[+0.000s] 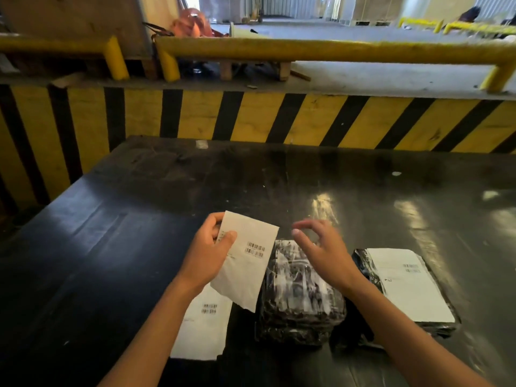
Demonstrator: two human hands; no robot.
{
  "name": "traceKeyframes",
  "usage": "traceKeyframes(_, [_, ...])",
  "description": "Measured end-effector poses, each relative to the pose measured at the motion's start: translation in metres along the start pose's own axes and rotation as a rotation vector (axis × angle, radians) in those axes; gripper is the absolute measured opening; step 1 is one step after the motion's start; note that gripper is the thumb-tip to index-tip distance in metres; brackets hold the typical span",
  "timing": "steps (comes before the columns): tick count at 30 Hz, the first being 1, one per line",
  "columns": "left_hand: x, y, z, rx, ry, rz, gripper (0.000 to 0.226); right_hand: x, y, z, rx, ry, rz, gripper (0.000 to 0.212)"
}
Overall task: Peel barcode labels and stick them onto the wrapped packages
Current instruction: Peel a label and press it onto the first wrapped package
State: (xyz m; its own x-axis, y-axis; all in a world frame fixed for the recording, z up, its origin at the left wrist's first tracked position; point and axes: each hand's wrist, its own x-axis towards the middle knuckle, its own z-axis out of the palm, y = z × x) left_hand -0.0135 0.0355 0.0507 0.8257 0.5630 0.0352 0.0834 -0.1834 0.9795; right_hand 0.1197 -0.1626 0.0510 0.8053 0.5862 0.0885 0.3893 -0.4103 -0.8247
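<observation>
White barcode label (245, 258) pinched in left hand (208, 254) fingers; right hand (321, 250) fingers spread, print unreadable.

**White labels, black wraps, yellow stripes**

I saw a white label sheet (245, 258) printed with black barcodes, pinched under the left hand's (208, 256) fingers. Below the right hand's (321, 255) spread fingers lay a package (298, 300) in glossy black wrap mottled with white glare. Right of those fingers, a second black package (363, 263) carried a white label (410, 289) with black barcodes. The table (139, 219) beyond the fingertips was black. The barrier wall (251, 118) showed yellow and black stripes; the rail (335, 51) was yellow.
</observation>
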Motion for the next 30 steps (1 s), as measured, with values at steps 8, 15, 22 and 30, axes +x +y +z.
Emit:
traceKeyframes(8, [0.018,0.030,0.035,0.223,0.133,0.183,0.050,0.003,-0.042,-0.009,0.762,-0.110,0.203,0.012])
traceKeyframes(15, [-0.005,0.038,0.069,0.231,0.049,0.454,0.028,-0.003,-0.035,-0.013,0.893,-0.104,0.207,0.007])
traceKeyframes(22, [0.000,0.027,0.070,0.204,0.034,0.418,0.019,-0.009,-0.031,-0.018,0.986,-0.199,0.215,0.014])
traceKeyframes(30, [-0.006,0.033,0.071,0.161,0.010,0.429,0.015,-0.011,-0.031,-0.014,0.938,-0.179,0.148,0.010])
